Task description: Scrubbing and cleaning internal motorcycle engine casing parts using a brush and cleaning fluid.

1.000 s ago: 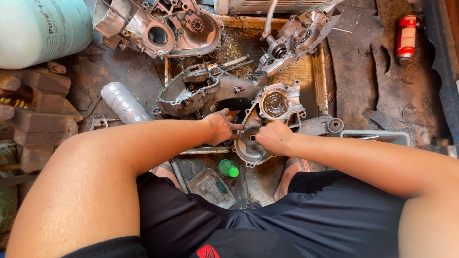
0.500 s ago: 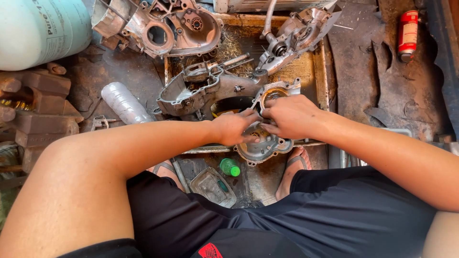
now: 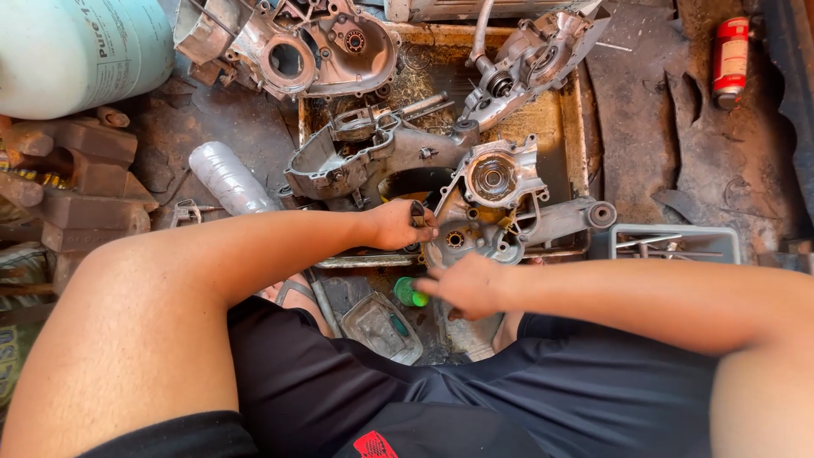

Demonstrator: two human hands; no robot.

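At the far left lies a pale green gas cylinder (image 3: 72,51) on its side, bearing a dark printed label, with rusty brown metal blocks (image 3: 80,182) stacked just near of it and a crumpled clear plastic bottle (image 3: 229,180) to their right. The left hand (image 3: 398,225) reaches in from the left and is closed around a small dark tool or part, held against the left edge of the grey engine casing (image 3: 487,208), which lies at the near edge of the rusty metal tray (image 3: 575,127) among other casing halves. The work looks like stripping or cleaning this casing, one hand steadying it. Just near of it, the right hand (image 3: 465,287) hovers with fingers loosely curled; whether it grips anything I cannot tell, though its fingertips are beside a small green cap (image 3: 411,294). The next move seems to call for a firm hold on the casing. Further right sits a grey plastic crate (image 3: 674,242), and at the far right a red spray can (image 3: 729,61) with a pale band lies on the dark floor.
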